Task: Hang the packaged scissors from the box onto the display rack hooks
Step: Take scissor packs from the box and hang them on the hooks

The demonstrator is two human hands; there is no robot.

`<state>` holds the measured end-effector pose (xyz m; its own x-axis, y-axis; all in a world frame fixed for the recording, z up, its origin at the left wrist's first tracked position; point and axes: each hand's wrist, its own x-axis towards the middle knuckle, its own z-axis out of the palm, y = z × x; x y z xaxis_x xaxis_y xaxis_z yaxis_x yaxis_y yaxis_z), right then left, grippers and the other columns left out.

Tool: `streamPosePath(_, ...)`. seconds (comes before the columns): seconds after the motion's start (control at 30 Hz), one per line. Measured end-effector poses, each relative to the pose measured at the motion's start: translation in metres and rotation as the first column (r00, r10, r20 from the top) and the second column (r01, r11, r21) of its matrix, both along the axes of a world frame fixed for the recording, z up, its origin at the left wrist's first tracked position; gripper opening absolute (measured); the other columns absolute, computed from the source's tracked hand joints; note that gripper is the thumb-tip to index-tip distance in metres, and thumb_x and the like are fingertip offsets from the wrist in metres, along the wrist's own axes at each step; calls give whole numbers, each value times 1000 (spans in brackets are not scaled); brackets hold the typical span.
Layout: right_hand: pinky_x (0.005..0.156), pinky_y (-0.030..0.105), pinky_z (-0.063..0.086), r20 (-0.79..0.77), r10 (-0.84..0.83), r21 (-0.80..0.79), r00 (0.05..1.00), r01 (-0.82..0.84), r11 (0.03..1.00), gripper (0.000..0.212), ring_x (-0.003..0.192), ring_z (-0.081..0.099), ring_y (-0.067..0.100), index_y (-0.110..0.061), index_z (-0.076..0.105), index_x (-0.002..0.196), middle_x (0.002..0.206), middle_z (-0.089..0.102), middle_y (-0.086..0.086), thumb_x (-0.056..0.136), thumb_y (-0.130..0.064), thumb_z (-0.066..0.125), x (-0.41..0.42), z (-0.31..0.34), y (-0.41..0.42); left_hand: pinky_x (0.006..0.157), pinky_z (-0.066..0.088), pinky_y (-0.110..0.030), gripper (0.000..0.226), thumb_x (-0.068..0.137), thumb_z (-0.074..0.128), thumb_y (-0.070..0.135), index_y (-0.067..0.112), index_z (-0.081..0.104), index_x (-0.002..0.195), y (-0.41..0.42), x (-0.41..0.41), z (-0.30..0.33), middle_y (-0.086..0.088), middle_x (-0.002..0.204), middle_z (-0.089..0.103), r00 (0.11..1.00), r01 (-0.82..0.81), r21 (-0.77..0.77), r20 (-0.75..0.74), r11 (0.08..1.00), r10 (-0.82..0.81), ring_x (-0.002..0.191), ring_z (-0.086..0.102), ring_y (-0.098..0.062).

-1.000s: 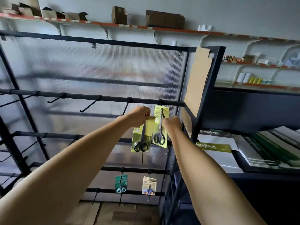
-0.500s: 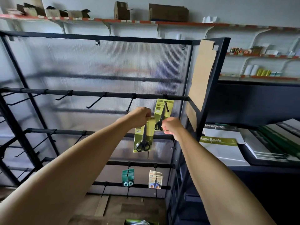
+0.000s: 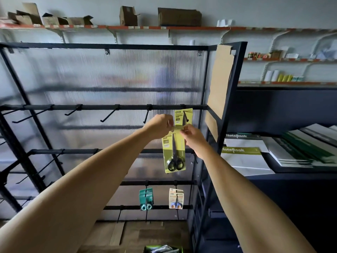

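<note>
The yellow-green scissors pack [image 3: 174, 152] hangs from both sets of fingers, its top edge pinched between them and its black handles dangling well below. The left hand [image 3: 159, 126] curls over the card's upper left corner; the right hand [image 3: 191, 136] pinches the upper right, thumb in front. Just above and behind the fingers a second, matching pack [image 3: 183, 116] sits on the rightmost hook [image 3: 182, 106] of the upper rail [image 3: 102, 107]. The held card's top overlaps its lower edge.

The hang hole is hidden behind the fingers, so I cannot tell whether it faces a hook tip. The risk, as I judge it, is that the card snags the hung pack and knocks it off, or that the hole misses the tip and the card bends. The next free hook [image 3: 146, 115] pokes out just left of the left fingers; its tip could scrape the knuckles.

Far below the fingers, two small packs, a teal scissors pack [image 3: 146, 198] and a white scissors pack [image 3: 176, 198], hang on a lower rail, and the box [image 3: 162, 248] of stock sits at the floor.
</note>
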<state>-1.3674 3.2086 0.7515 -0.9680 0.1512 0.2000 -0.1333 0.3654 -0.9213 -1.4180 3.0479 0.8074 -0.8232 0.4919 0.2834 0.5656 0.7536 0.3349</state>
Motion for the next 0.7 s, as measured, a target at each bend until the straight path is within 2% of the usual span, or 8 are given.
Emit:
streamPosePath(0.1,59,20,40,-47,-126,-4,991,126,992,11,72,52,9,-11,56,105,87,57,-4,101,-19,51,2,-2,6,66,50,-27,7,92,61,14,21,59,95,-4,-1,6,2,94,61,1000,-17,28,2,999,17,83,60,-15)
streamPosePath(0.2,60,21,40,-74,-246,-52,967,242,969,12,76,52,13,-13,55,109,90,56,-4,101,-20,50,1,-4,13,67,53,-29,17,92,54,7,20,60,101,-12,-5,11,0,98,60,998,-59,50,-8,997,59,84,61,-17)
streamPosePath(0.33,57,21,39,-153,-323,-88,934,313,946,13,71,52,10,-12,56,104,84,56,-2,101,-20,48,-2,0,17,60,44,-24,16,92,56,10,19,60,104,-19,-7,15,1,98,58,998,-67,13,11,998,67,82,58,-17)
streamPosePath(0.53,56,16,37,-251,-407,-97,878,395,914,12,69,53,4,-8,60,96,78,59,-2,97,-15,51,-11,6,10,56,45,-23,15,94,58,14,18,59,108,-19,-11,15,0,98,58,997,-73,0,35,997,73,77,57,-15)
streamPosePath(0.7,53,7,39,-346,-453,-159,822,425,891,8,67,52,8,-8,58,88,74,58,-1,93,-11,52,-15,3,6,72,55,-34,16,94,57,14,18,60,109,-13,-14,14,-3,103,62,997,-59,-35,39,998,60,85,63,-20)
